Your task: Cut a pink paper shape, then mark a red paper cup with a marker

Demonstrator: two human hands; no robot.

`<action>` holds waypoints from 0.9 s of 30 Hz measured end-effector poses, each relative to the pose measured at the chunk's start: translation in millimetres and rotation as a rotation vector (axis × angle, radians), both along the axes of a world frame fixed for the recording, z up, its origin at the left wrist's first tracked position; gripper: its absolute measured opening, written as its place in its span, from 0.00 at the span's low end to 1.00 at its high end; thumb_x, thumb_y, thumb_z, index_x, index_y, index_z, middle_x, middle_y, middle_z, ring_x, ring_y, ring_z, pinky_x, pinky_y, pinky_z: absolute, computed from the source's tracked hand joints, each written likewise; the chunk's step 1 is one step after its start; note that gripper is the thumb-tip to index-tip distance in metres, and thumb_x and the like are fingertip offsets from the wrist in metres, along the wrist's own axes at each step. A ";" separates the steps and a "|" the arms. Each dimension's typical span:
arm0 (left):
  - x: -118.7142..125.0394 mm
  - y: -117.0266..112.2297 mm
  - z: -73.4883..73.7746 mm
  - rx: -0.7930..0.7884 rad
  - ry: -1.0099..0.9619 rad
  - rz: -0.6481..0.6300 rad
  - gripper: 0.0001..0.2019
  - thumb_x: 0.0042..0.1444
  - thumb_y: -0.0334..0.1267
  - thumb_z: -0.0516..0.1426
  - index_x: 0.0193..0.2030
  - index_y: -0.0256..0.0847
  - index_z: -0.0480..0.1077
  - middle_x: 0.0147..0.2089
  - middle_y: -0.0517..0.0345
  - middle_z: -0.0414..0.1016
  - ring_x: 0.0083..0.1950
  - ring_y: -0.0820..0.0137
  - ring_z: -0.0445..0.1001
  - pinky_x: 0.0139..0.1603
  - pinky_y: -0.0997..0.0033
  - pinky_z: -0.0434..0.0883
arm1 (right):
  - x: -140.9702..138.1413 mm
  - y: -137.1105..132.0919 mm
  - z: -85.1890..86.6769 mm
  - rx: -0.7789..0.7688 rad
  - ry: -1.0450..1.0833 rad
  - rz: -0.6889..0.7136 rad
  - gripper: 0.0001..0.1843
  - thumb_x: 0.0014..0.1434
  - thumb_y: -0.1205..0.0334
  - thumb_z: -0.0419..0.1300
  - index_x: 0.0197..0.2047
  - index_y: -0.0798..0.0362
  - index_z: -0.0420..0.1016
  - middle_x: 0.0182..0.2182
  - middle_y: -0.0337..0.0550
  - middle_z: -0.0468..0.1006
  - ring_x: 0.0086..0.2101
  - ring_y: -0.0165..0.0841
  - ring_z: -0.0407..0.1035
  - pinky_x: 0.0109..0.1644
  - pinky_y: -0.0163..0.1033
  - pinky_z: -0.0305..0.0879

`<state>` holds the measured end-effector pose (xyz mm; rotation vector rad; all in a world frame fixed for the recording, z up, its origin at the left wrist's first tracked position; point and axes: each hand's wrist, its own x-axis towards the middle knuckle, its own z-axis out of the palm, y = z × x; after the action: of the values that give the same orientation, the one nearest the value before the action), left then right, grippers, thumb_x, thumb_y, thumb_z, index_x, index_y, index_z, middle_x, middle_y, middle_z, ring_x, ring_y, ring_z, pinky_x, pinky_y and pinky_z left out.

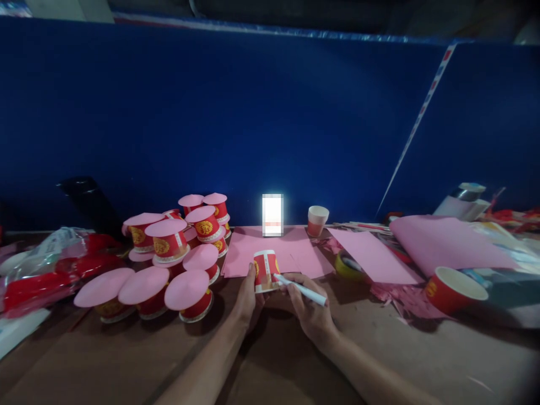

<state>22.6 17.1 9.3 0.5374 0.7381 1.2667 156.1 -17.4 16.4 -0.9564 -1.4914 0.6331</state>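
Observation:
My left hand [247, 298] grips a red paper cup [265, 270] that stands upside down on the edge of a pink paper sheet [291, 250]. My right hand [310, 306] holds a white pen [301, 289], its tip touching the cup's lower rim. Both hands sit close together at the middle of the brown table [270, 360].
A heap of upturned red cups with pink paper discs [169, 264] fills the left. A lit phone [272, 214] leans on the blue wall, next to it a small cup [316, 220]. A yellow tape roll [348, 264], more pink sheets [373, 253], a tipped red cup [453, 288] and a red plastic bag [50, 270] lie around.

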 end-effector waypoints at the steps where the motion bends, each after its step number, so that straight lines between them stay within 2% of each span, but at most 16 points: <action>1: 0.2 0.0 -0.1 -0.001 0.004 0.008 0.23 0.50 0.56 0.54 0.37 0.34 0.72 0.32 0.53 0.77 0.36 0.66 0.75 0.37 0.71 0.70 | 0.0 0.0 -0.3 -0.002 -0.009 0.002 0.08 0.58 0.63 0.54 0.40 0.54 0.73 0.29 0.43 0.78 0.29 0.32 0.72 0.34 0.35 0.70; 5: 0.7 0.3 -1.1 -0.010 0.001 0.027 0.23 0.48 0.56 0.56 0.36 0.34 0.71 0.31 0.54 0.77 0.36 0.67 0.75 0.39 0.71 0.69 | -0.9 -1.7 0.2 -0.001 -0.025 0.038 0.09 0.58 0.62 0.55 0.39 0.55 0.73 0.28 0.44 0.78 0.28 0.32 0.73 0.33 0.34 0.70; 10: 0.8 0.6 -0.6 -0.010 -0.003 0.014 0.24 0.48 0.56 0.55 0.36 0.34 0.72 0.32 0.53 0.77 0.36 0.67 0.75 0.39 0.71 0.69 | -0.2 -1.6 2.4 0.003 -0.028 -0.009 0.08 0.58 0.62 0.54 0.39 0.54 0.73 0.28 0.43 0.78 0.28 0.32 0.73 0.34 0.35 0.70; 27: 1.7 -0.6 1.1 0.036 -0.001 0.012 0.23 0.49 0.56 0.55 0.37 0.33 0.71 0.32 0.52 0.77 0.36 0.66 0.75 0.42 0.69 0.68 | -0.1 -0.8 -2.1 -0.009 -0.020 0.004 0.08 0.58 0.63 0.55 0.39 0.54 0.73 0.28 0.42 0.78 0.28 0.31 0.73 0.34 0.34 0.69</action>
<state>24.3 16.5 10.5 0.5620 0.7198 1.2934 156.0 -18.2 14.3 -0.9695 -1.5098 0.6353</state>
